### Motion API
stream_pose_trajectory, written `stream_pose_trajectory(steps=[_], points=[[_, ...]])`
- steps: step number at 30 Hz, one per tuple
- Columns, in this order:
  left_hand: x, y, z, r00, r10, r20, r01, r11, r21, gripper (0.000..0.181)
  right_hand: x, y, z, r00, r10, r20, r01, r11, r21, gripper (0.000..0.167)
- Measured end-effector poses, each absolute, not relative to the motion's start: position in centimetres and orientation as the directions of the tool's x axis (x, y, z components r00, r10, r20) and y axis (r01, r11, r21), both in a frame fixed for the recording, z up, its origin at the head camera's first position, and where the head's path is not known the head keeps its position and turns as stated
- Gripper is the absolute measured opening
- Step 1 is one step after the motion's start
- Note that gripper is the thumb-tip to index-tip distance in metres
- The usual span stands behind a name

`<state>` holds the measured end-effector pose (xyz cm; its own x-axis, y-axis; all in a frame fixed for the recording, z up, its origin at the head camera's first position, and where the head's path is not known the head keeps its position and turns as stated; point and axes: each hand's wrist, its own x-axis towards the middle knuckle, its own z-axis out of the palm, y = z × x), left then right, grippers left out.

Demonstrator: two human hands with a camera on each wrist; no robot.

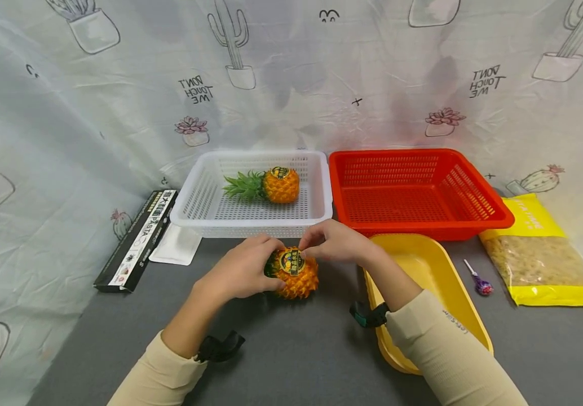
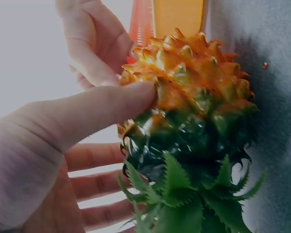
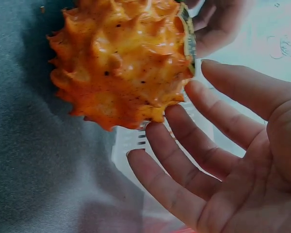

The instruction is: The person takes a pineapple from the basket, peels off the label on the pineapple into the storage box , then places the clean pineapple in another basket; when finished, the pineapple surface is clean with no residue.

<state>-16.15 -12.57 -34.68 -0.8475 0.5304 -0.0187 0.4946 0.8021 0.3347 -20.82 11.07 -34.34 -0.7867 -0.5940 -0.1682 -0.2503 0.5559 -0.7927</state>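
Spread across a grey tabletop (image 1: 291,361): white perforated plastic basket (image 1: 251,230), red perforated plastic basket (image 1: 423,230), oblong yellow plastic tray (image 1: 440,276), long black-and-white box (image 1: 136,239), flat white packet (image 1: 177,245), purple-wrapped lollipop (image 1: 483,286), yellow-and-clear plastic bag (image 1: 540,259); resting there or just above, contact unclear, a spiky orange pineapple (image 1: 299,282).

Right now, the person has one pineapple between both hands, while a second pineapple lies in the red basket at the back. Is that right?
Not quite: the second pineapple lies in the white basket, as the head view shows. The rest holds: the first pineapple is between the left hand and the right hand.
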Motion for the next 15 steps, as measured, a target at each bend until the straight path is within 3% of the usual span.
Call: stream_pose_trajectory(steps=[7,15], points=[[-15.8,-11.8,-34.0,-0.862,0.505,-0.038,0.482,0.841,0.245,0.059,-20.4,10.4,-34.2,-0.799,-0.575,-0.178,-0.243,0.579,-0.778,0.017],[-15.5,-11.7,-34.0,-0.862,0.506,-0.033,0.484,0.839,0.248,0.058,-20.3,9.8,-34.4,-0.821,-0.546,-0.17,-0.211,0.566,-0.797,0.013]])
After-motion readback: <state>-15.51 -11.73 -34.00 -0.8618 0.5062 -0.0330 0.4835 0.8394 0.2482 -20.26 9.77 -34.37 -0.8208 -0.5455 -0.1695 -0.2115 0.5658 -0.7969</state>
